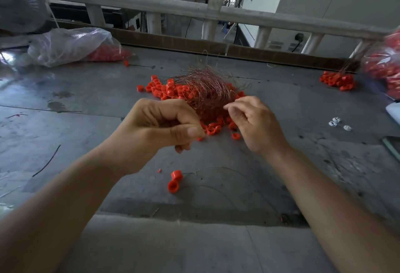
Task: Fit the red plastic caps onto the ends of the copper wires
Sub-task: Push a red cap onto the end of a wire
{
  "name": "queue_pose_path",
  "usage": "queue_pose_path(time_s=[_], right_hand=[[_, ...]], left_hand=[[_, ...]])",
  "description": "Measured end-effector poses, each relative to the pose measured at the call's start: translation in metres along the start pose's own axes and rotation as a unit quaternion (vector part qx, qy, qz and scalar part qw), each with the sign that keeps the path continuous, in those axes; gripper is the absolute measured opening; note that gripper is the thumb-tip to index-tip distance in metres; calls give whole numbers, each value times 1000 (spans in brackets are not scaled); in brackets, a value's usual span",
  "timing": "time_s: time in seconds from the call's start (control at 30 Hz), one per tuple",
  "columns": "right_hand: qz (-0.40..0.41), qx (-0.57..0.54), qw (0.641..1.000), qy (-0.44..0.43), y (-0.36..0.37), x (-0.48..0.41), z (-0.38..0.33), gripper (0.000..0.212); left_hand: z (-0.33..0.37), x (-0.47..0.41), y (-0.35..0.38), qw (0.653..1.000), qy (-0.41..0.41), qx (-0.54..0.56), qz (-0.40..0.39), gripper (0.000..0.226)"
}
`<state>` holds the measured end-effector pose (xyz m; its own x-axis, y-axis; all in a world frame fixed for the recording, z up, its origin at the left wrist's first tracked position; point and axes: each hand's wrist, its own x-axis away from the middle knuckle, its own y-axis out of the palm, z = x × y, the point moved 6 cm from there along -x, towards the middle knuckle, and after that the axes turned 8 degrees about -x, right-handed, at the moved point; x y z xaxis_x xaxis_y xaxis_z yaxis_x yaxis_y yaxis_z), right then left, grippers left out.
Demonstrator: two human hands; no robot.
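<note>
Copper wire bundle: just before it, my left hand is pinching a red cap, and my right hand is pinching apparently one strand; alignment is coming next.

**A:** Where could a hand pass on the table?

**B:** On the left. It's bare metal from the near edge up to the plastic bag at far left.

**A:** And the middle?

**B:** Blocked. The heap of red caps lies under the copper wire tangle. The left hand and right hand pinch at its near side and close that approach. Two loose caps and a thin wire lie nearer still.

**A:** The right?

**B:** There's a free strip between the heap and the small cap cluster, with white scraps beside it. The rail bars the far side.
</note>
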<state>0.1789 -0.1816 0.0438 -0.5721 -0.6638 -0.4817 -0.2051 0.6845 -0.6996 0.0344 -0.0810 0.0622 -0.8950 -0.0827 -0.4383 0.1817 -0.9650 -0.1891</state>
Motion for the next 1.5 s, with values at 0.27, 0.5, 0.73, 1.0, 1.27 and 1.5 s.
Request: queue_pose_path(time_s=[0.27, 0.5, 0.73, 1.0, 1.27, 1.5], right_hand=[[37, -83, 996, 25, -40, 1, 12, 24], [-65, 76, 995, 17, -47, 1, 25, 20], [-164, 45, 982, 81, -42, 6, 30, 46], [-36, -85, 985, -143, -35, 16, -52, 32], [-80, -55, 970, -223, -6, 25, -67, 11], [94, -85, 967, -223, -47, 21, -61, 13]], left_hand=[[-14, 0, -19, 984, -120, -60, 115, 10], [-37, 6, -43, 933, -260, -133, 212, 20], [-40, 6, -32, 943, -266, -128, 153, 27], [-33, 1, -9, 968, -205, -125, 66, 11], [-24, -1, -4, 977, -174, -104, 65, 11], [-21, -2, -6, 977, -130, -141, 91, 41]])
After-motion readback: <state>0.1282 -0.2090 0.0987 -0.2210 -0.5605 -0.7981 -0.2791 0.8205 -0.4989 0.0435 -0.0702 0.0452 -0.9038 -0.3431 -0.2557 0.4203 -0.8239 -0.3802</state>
